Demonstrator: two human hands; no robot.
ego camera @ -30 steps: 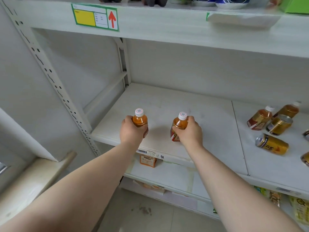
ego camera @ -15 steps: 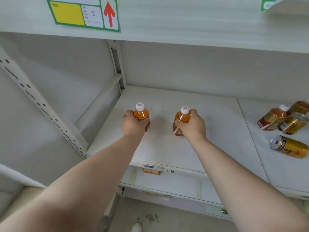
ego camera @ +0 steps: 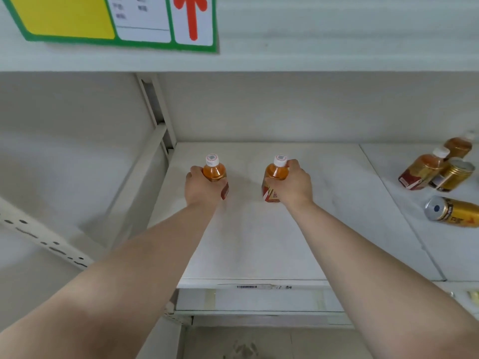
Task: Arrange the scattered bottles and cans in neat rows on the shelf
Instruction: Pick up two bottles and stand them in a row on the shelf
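A: The left hand [ego camera: 201, 186] was wrapped round the left bottle [ego camera: 214, 170], fingers curled about its body, white cap clear above the knuckles. The right hand [ego camera: 293, 186] gripped the right bottle [ego camera: 276, 174] likewise, high on the shoulder.

B: Where did they stand?

A: Both were upright, mid-depth on the left board of the shelf [ego camera: 259, 242], well apart from each other. The left bottle's base was hidden behind the hand. I could not tell whether either base was seated on the board or just over it.

B: The rest of the stock?

A: It was off on the right board. A tipped bottle [ego camera: 422, 169] touched a gold can [ego camera: 452, 174], with a back bottle [ego camera: 457, 146] behind them. A lying can [ego camera: 453, 212] was on its side nearer the front.

B: Risks, as you judged them?

A: First, letting go before the bases sat flat. They were narrow bottles on a smooth board, and released at a tilt they would likely topple and roll.

Second, the row itself. With two hands placing at once across a wide gap, the pair could end out of line or too spread, needing a second nudge.

Third, the lying can was round and unchocked. A jolt to the shelf or a careless reach past it might send it toward the edge.

B: Anything overhead?

A: The upper shelf [ego camera: 311, 35] hung low. Hands drawn out too high could clip it and jar a bottle over.
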